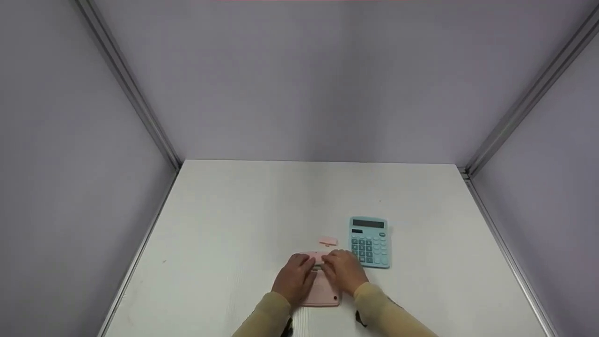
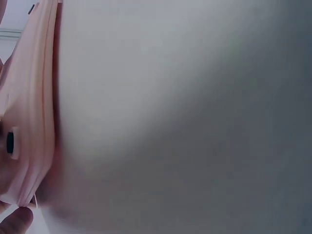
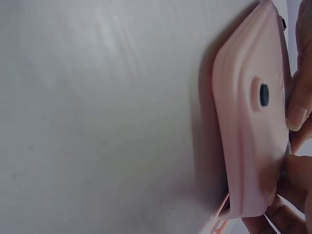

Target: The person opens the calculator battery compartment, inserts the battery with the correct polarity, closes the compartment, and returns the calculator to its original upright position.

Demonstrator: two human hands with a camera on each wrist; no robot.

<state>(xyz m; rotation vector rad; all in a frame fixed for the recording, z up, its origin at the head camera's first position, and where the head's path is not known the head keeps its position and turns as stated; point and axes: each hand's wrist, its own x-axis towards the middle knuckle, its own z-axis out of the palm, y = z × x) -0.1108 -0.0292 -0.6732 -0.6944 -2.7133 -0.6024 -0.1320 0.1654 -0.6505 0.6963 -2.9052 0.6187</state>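
A pink calculator point(image 1: 322, 289) lies face down, its back upward with dark round feet at the corners. My left hand point(image 1: 294, 277) curls over its left side and my right hand point(image 1: 345, 271) over its right, fingertips meeting at a slot near the far end. Between them shows a small pale and dark strip point(image 1: 318, 264); I cannot tell what it is. Beyond the far edge lies a small pink battery cover point(image 1: 328, 240). In the left wrist view a fingertip touches the pink casing point(image 2: 41, 97); the right wrist view shows fingers bunched over the calculator's back point(image 3: 253, 146).
A light blue calculator point(image 1: 369, 242) lies face up just beyond my right hand, keys and display showing. The white table point(image 1: 224, 210) is bounded by grey panels point(image 1: 299, 84) at the back and both sides, with metal rails at the corners.
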